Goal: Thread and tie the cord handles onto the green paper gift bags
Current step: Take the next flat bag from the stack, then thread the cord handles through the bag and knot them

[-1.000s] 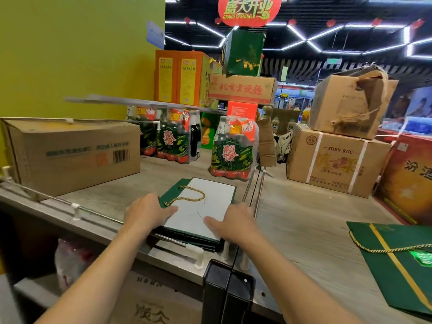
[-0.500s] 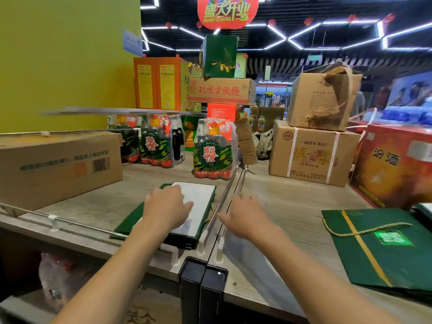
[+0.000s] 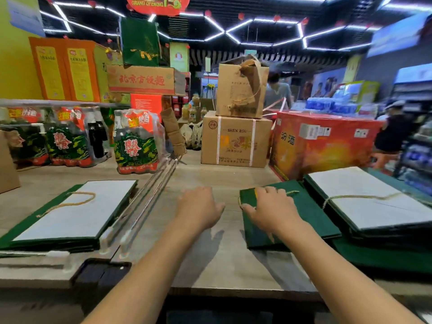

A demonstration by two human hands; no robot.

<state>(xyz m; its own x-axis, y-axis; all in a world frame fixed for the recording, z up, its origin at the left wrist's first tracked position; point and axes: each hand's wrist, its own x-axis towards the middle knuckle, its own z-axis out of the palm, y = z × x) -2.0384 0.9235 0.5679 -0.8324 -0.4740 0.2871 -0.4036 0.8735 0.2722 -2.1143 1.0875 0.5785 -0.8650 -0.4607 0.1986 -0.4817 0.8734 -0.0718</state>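
The right hand (image 3: 268,208) was laid on a green bag (image 3: 311,218), fingers curled, grip unclear. The left hand (image 3: 198,206) was held relaxed and empty over the table (image 3: 222,265).

One wide-angle view, from the person's head, faces forward and down across the worktop (image 3: 217,265). Both forearms run up from the bottom edge. The left hand (image 3: 198,206) and right hand (image 3: 271,210) sit at the frame's centre, close to the lens, the right on a bag (image 3: 311,213). Farther off, cartons (image 3: 236,139) stand at mid-frame, and ceiling lights (image 3: 275,21) fill the top. Straight lines bow and blur toward the edges.
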